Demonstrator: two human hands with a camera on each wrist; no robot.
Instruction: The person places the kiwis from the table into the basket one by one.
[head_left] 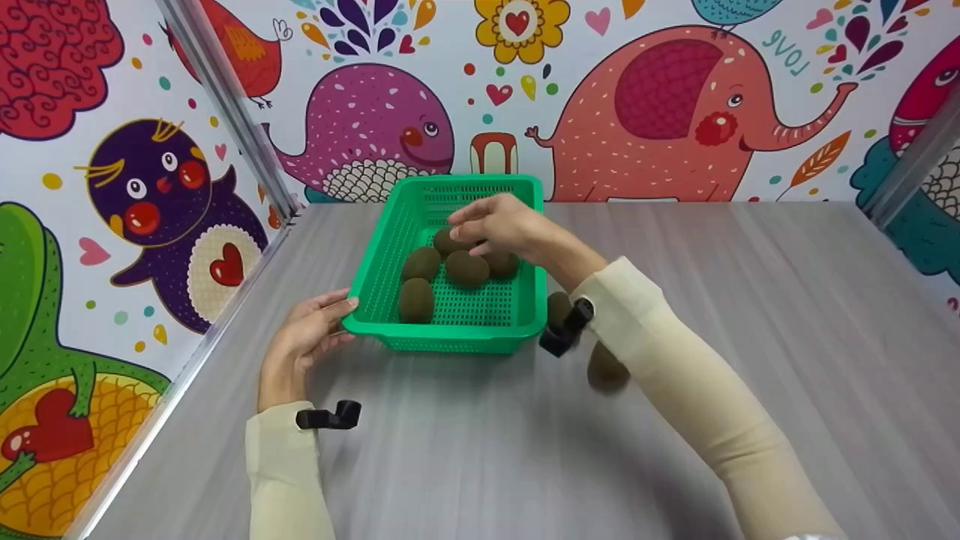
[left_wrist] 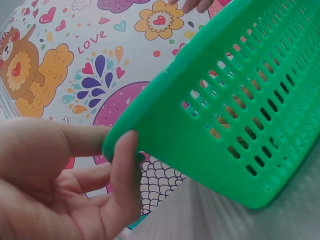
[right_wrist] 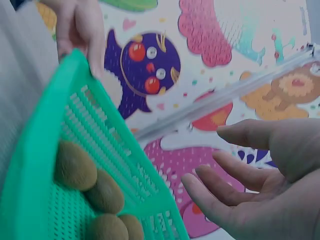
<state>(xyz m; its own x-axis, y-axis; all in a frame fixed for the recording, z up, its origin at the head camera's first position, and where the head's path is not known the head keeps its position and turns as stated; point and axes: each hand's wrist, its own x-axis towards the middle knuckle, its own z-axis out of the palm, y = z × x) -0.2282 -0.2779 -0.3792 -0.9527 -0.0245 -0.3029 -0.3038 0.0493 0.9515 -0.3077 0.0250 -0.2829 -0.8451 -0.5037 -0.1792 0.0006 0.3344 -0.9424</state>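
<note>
A green plastic basket (head_left: 450, 341) with slotted walls holds several brown kiwis (head_left: 466, 268). At its near left corner, my left hand (head_left: 306, 334) pinches the rim between thumb and fingers, as the left wrist view shows up close. My right hand (head_left: 504, 225) hovers over the kiwis toward the back of the basket. In the right wrist view its fingers (right_wrist: 207, 197) are loosely bent and spread, with nothing between them. Two more kiwis lie on the table right of the basket: one kiwi (head_left: 559, 306) beside its wall, another kiwi (head_left: 606, 369) nearer me, partly behind the right sleeve.
The grey wood-grain table (head_left: 465, 450) carries the basket close to the back wall (head_left: 592, 172), which is printed with cartoon animals. A similar printed panel (head_left: 150, 270) borders the left side, with a metal strip (head_left: 187, 382) along its bottom.
</note>
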